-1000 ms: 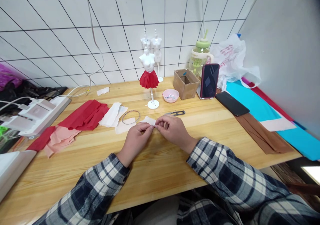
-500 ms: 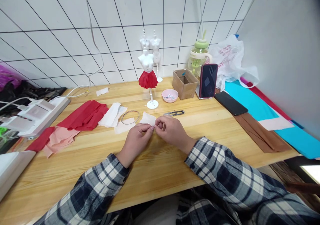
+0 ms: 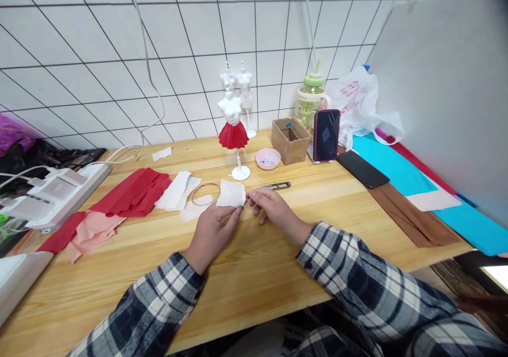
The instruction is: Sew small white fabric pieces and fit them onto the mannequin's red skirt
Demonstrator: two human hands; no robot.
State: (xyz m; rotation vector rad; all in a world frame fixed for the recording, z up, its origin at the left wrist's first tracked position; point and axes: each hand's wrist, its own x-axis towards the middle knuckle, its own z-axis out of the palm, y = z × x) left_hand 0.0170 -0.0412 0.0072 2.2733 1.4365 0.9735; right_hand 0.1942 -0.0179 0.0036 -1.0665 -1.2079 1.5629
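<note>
Head view: left hand (image 3: 209, 235) pinches white cloth (image 3: 230, 193) before the red-skirted mannequin (image 3: 230, 110), right hand's (image 3: 280, 210) grip indeterminable; cloth appears light, limp, easily creased, best held by edges.

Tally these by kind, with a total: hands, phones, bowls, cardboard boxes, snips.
Left hand, right hand: 2
Upright phone, flat phone: 2
Pink bowl: 1
Cardboard box: 1
Snips: 1
Total: 7
</note>
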